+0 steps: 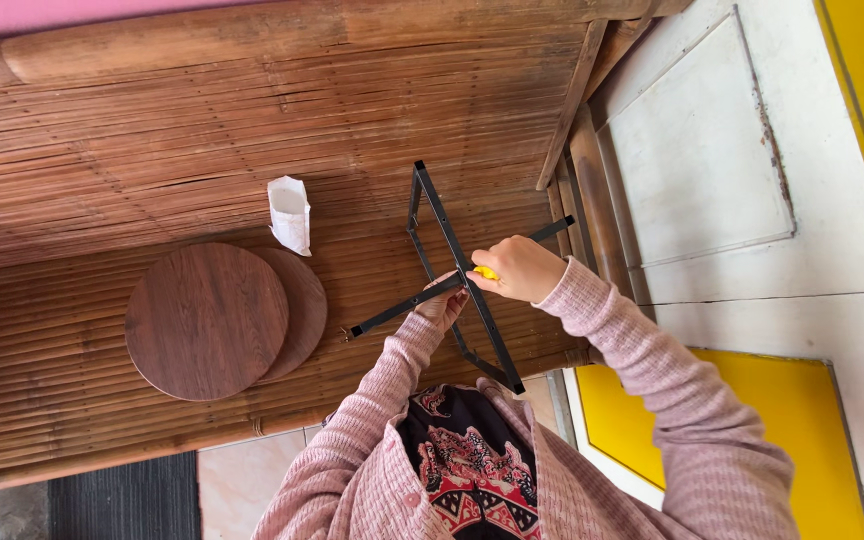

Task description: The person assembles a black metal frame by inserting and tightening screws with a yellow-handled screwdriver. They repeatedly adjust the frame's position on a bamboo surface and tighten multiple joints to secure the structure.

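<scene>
A black metal frame (439, 225) of crossed bars stands on a bamboo-slat bench (102, 140). My left hand (444, 300) grips the frame from below, where the two bars cross. My right hand (520, 268) is closed on a small yellow tool (486, 272) whose tip meets the crossing point. Both arms wear pink knitted sleeves.
Two round dark wooden discs (207, 320) lie overlapping on the bench, left of the frame. A small white plastic bag (290, 212) sits just behind them. White floor tiles (702, 150) and yellow panels (772, 430) are to the right; a dark mat (127, 500) lies at bottom left.
</scene>
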